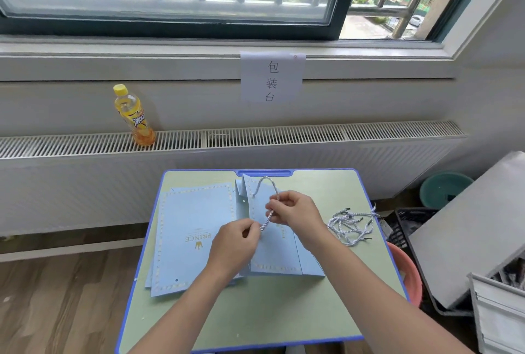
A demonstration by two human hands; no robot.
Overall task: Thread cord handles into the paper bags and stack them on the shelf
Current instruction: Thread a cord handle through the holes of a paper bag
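Observation:
A light blue paper bag (284, 257) lies flat on the small green table (255, 311), its mouth toward the window. A white-and-blue twisted cord (268, 216) loops up from the bag's top edge. My right hand (295, 207) pinches the cord near its middle. My left hand (238, 243) pinches the cord's lower end just below. Beside it on the left lies a stack of flat blue bags (187, 237) printed PRINCE. A heap of loose cords (352, 224) sits at the table's right edge.
A yellow drink bottle (133, 113) stands on the radiator ledge at the back left. A paper sign (271, 78) hangs under the window. Right of the table are a pink basin (409, 274), a black crate (403, 226), a teal basin (443, 189) and grey boards (468, 226).

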